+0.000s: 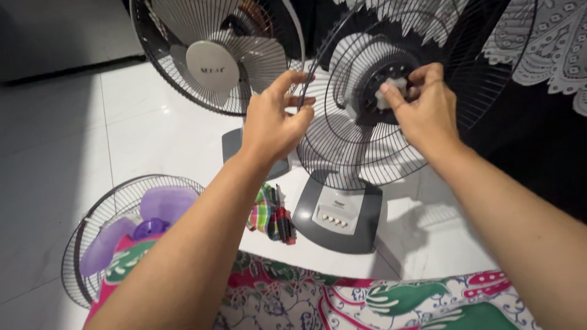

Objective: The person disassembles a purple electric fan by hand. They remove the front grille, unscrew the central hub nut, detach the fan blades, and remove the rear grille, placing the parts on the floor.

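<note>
A desk fan stands on a grey base, with only its rear wire guard mounted and no blade on it. My left hand grips the guard's left rim. My right hand pinches a small white nut at the guard's dark centre hub. Both forearms reach forward over my flower-patterned lap.
A second, assembled fan with pale blades stands behind on the left. A loose wire guard holding a purple blade lies on the white tiled floor at lower left. A checked cloth with screwdrivers lies beside the grey base. Dark patterned fabric hangs at right.
</note>
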